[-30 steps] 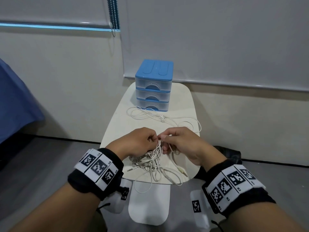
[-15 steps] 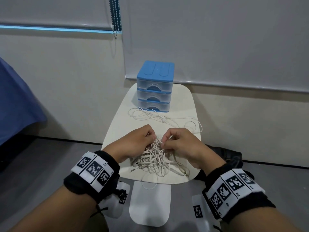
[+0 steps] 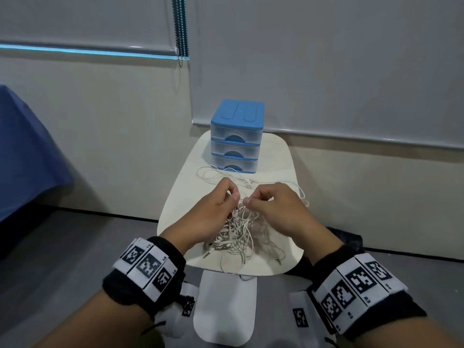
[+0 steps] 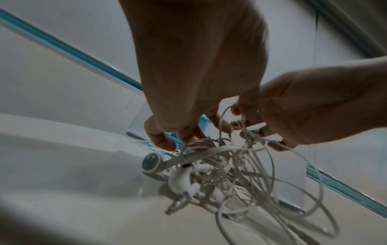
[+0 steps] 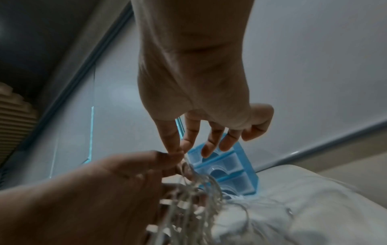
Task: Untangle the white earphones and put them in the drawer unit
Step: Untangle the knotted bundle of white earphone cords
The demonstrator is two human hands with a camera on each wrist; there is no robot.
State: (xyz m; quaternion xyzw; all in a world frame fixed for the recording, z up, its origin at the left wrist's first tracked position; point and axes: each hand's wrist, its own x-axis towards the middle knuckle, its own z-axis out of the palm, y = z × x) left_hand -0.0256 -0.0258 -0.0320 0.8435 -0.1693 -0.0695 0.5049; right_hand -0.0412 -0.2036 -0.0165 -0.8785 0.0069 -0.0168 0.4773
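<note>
The left hand and the right hand each pinched strands at the top of the tangled bundle of thin white earphone cables, probably to lift the knot so that its loops hang loose and separate over the near end of the table. The blue plastic three-drawer unit stood closed at the far end, with another loose white cable before it. The small rounded cream table stood against a pale wall under grey roller blinds.
</note>
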